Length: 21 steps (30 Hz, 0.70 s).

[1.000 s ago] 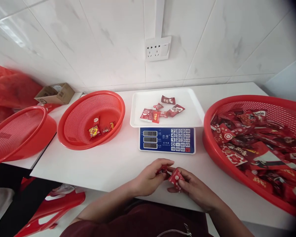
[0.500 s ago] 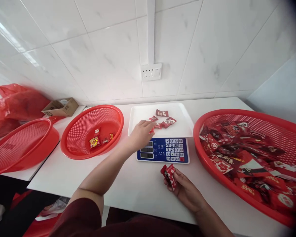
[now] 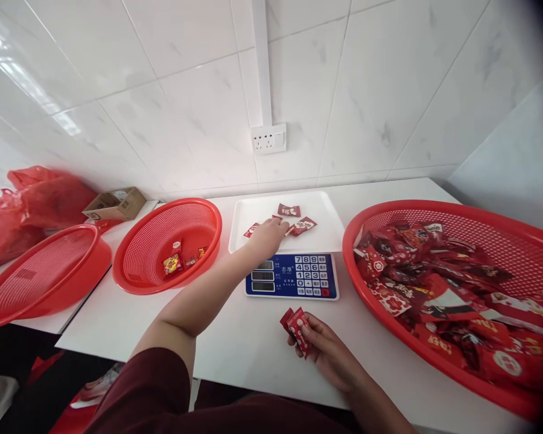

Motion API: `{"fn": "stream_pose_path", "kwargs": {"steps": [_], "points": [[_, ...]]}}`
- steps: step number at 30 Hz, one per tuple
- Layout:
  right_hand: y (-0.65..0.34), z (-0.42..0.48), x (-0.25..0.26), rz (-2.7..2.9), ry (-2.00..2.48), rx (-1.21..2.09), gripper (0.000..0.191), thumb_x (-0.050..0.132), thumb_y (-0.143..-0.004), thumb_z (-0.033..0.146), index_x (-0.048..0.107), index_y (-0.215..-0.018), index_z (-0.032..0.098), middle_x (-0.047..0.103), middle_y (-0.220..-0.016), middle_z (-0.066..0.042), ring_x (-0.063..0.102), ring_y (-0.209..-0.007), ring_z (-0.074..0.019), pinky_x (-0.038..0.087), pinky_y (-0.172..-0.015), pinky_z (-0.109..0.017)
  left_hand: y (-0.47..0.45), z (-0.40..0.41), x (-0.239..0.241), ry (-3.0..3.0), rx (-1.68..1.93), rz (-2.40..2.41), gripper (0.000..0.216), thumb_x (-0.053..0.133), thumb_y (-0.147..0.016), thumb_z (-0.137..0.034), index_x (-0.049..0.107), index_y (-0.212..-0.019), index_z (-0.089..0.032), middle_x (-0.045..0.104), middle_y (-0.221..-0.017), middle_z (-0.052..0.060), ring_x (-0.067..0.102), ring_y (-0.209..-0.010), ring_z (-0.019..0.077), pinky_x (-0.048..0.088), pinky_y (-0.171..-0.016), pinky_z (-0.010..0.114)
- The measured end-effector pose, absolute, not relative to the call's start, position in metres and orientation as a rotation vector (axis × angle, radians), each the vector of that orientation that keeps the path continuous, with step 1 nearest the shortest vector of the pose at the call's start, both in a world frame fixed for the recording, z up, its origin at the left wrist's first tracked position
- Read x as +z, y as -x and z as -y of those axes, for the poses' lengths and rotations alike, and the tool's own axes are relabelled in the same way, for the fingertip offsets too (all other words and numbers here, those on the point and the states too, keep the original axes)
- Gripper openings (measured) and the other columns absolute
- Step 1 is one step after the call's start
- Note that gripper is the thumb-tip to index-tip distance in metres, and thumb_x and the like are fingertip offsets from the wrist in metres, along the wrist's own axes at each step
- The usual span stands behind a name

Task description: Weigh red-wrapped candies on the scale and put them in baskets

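My left hand [image 3: 270, 235] reaches over the white tray [image 3: 242, 208] of a blue-panelled weighing scale [image 3: 290, 276]. Its fingers are bent down and closed on a small red wrapped packet [image 3: 277, 219], which they partly hide. Around it on the tray lie a dark red packet [image 3: 289, 210], another red packet [image 3: 304, 225] to the right, and a small one [image 3: 251, 230] to the left. In front of the scale, my right hand [image 3: 328, 346] grips red wrapped packets [image 3: 298, 330] between thumb and fingers, above the table.
A large red basket [image 3: 350, 256] full of red packets stands on the right. Left of the scale, a red basket [image 3: 215, 211] holds several small packets. Another red basket [image 3: 104, 256], a cardboard box [image 3: 117, 205] and red plastic bags [image 3: 49, 199] are farther left.
My left hand has shifted right across the tray, and a small packet now shows to its left. My right hand keeps hold of its packets. The view has turned slightly.
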State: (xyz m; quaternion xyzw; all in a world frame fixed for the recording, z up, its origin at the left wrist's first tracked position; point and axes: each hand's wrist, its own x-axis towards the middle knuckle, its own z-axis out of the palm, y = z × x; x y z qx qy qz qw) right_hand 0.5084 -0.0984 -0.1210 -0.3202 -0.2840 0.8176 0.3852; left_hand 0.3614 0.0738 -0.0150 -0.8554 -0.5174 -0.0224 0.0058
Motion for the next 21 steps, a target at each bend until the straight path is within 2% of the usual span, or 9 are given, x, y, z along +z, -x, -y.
{"fn": "stream_pose_path", "kwargs": {"steps": [6, 9, 13, 16, 19, 21], "points": [[-0.508, 0.099, -0.122, 0.726, 0.815, 2.081, 0.027, 0.068, -0.075, 0.042, 0.066, -0.089, 0.019, 0.062, -0.084, -0.004, 0.056, -0.073, -0.0123, 0.041, -0.057, -0.022, -0.352, -0.079, -0.013, 2.656, -0.264, 1.699, 0.027, 0.040, -0.085, -0.005, 0.060, -0.101, -0.016, 0.061, -0.103, 0.008, 0.060, -0.088, 0.0179, 0.048, -0.077, 0.028], [-0.509, 0.099, -0.122, 0.676, 0.798, 2.076, 0.027, 0.069, -0.075, 0.041, 0.066, -0.091, 0.020, 0.062, -0.085, -0.004, 0.058, -0.072, -0.0124, 0.042, -0.056, -0.021, -0.346, -0.062, -0.007, 2.676, -0.506, 1.710, 0.027, 0.037, -0.088, -0.008, 0.060, -0.100, -0.017, 0.062, -0.102, 0.006, 0.060, -0.089, 0.0153, 0.048, -0.076, 0.026], [-0.511, 0.097, -0.122, 0.509, 0.753, 2.088, 0.035, 0.070, -0.074, 0.039, 0.062, -0.106, 0.028, 0.062, -0.104, -0.004, 0.062, -0.080, -0.0156, 0.047, -0.054, -0.021, -0.341, -0.008, -0.001, 2.967, -0.925, 1.397, 0.022, 0.040, -0.089, -0.012, 0.062, -0.093, -0.016, 0.065, -0.091, 0.005, 0.060, -0.087, 0.0145, 0.048, -0.078, 0.025], [-0.512, 0.097, -0.122, 0.410, 0.707, 2.136, 0.038, 0.066, -0.077, 0.042, 0.058, -0.114, 0.035, 0.059, -0.118, -0.002, 0.061, -0.096, -0.0193, 0.053, -0.059, -0.024, -0.342, 0.037, -0.010, 3.238, -0.770, 1.110, 0.027, 0.038, -0.089, -0.010, 0.061, -0.101, -0.016, 0.065, -0.099, 0.007, 0.060, -0.093, 0.0158, 0.048, -0.082, 0.025], [-0.513, 0.098, -0.124, 0.385, 0.636, 2.204, 0.041, 0.062, -0.078, 0.049, 0.057, -0.116, 0.035, 0.061, -0.114, -0.002, 0.060, -0.098, -0.0196, 0.056, -0.065, -0.029, -0.345, 0.063, -0.031, 3.358, -0.549, 1.021, 0.029, 0.037, -0.088, -0.009, 0.059, -0.104, -0.017, 0.063, -0.109, 0.007, 0.059, -0.099, 0.0161, 0.048, -0.084, 0.024], [-0.513, 0.099, -0.124, 0.362, 0.617, 2.227, 0.041, 0.066, -0.076, 0.047, 0.058, -0.114, 0.035, 0.061, -0.111, -0.001, 0.060, -0.095, -0.0184, 0.056, -0.066, -0.031, -0.348, 0.069, -0.045, 3.367, -0.475, 1.010, 0.028, 0.037, -0.088, -0.010, 0.060, -0.102, -0.017, 0.063, -0.110, 0.006, 0.059, -0.100, 0.0168, 0.048, -0.084, 0.025]]}}
